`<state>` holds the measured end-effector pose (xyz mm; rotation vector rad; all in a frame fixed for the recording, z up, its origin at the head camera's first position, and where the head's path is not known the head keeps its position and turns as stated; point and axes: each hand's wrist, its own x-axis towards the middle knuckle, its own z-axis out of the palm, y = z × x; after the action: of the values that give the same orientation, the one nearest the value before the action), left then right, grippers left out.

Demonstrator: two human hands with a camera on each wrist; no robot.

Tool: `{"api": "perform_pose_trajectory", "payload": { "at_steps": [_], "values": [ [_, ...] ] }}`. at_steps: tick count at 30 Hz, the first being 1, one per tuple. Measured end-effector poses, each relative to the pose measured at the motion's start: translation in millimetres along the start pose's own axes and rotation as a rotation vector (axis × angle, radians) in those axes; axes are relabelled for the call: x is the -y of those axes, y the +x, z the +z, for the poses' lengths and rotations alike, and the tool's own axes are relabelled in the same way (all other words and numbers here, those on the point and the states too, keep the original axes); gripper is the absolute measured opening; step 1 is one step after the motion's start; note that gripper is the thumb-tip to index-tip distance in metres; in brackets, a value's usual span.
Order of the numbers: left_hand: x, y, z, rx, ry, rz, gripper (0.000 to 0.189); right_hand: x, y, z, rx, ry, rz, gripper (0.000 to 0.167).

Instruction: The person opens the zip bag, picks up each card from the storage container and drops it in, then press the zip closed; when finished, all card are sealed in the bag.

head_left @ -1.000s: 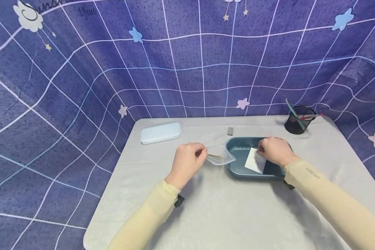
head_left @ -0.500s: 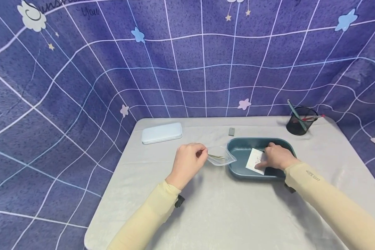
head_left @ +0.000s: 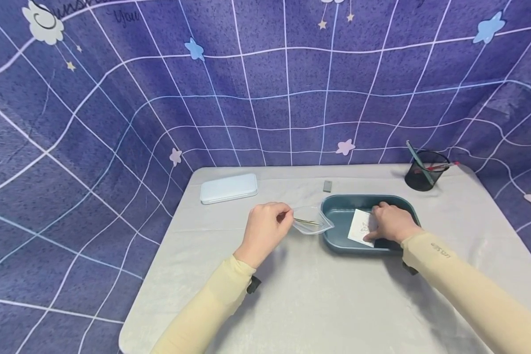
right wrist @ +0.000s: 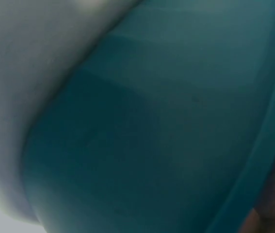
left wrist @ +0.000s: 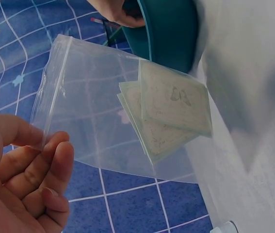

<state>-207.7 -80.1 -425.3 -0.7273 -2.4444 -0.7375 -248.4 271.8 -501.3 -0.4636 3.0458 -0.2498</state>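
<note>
My left hand [head_left: 269,228] pinches the top edge of a clear zip bag [left wrist: 96,97] between thumb and fingers. Several square cards [left wrist: 173,97] lie fanned at the bag's bottom, and the bag's lower end reaches the left rim of a teal tray [head_left: 358,251] in the head view. Inside that tray, my right hand [head_left: 395,223] grips a white card [head_left: 358,225] with a small drawing on it. Its thumb is at the near right corner and its fingers at the far right edge. The tray's wall [right wrist: 152,121] fills most of the right wrist view and hides the fingertips there.
A pale blue case [head_left: 228,189] lies at the back left of the table. Behind the tray sits a small grey block [head_left: 327,186]. At the back right stands a black mesh pen holder [head_left: 418,179] with pens. A purple patterned cloth [head_left: 265,108] hangs behind.
My right hand has gone from pinching the card's upper right corner to spreading thumb and fingers across its right side. The left hand and bag have stayed in place.
</note>
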Motion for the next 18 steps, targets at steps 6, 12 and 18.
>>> {"api": "perform_pose_trajectory", "payload": {
  "at_steps": [6, 12, 18],
  "values": [
    [1.2, 0.3, -0.5, -0.003, -0.002, -0.001, 0.014, 0, 1.3, 1, -0.047, 0.01, -0.038, 0.07],
    [0.5, 0.7, -0.8, 0.002, -0.007, -0.004, 0.014, -2, 1.1, 2, -0.166, 0.001, -0.064, 0.045],
    [0.4, 0.7, -0.2, 0.006, -0.006, -0.006, 0.014, -1, -4.0, -12, -0.307, 0.056, -0.129, 0.024]
  ]
}}
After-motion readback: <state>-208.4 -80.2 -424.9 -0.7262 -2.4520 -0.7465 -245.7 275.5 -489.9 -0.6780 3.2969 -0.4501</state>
